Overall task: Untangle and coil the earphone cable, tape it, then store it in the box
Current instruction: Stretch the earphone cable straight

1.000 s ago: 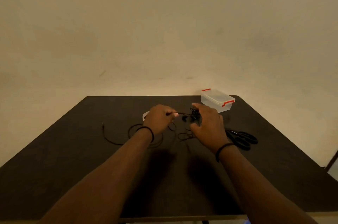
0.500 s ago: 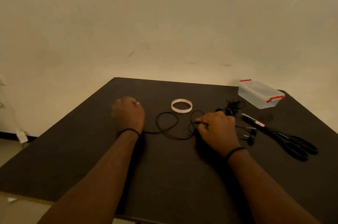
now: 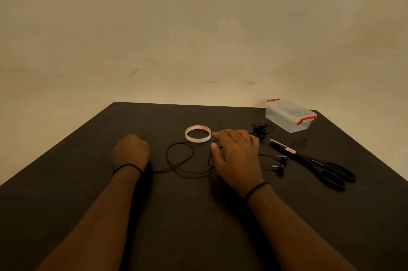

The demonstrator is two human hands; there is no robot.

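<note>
A black earphone cable lies in loose loops on the dark table, between my hands. Its earbuds lie to the right of my right hand, and a tangled clump sits beyond that hand. My left hand is curled in a fist at the cable's left end, a small dark tip showing at its knuckles. My right hand lies over the cable with fingers spread, fingertips near the tape roll. The clear box with red clips stands lidded at the far right.
Black scissors lie to the right of the earbuds, blades pointing toward the box. The table's far edge meets a plain wall, and its right edge runs close behind the box.
My right hand has loosened from a curled grip on the cable and spread its fingers toward the tape roll. My left hand stays curled at the cable's left end.
</note>
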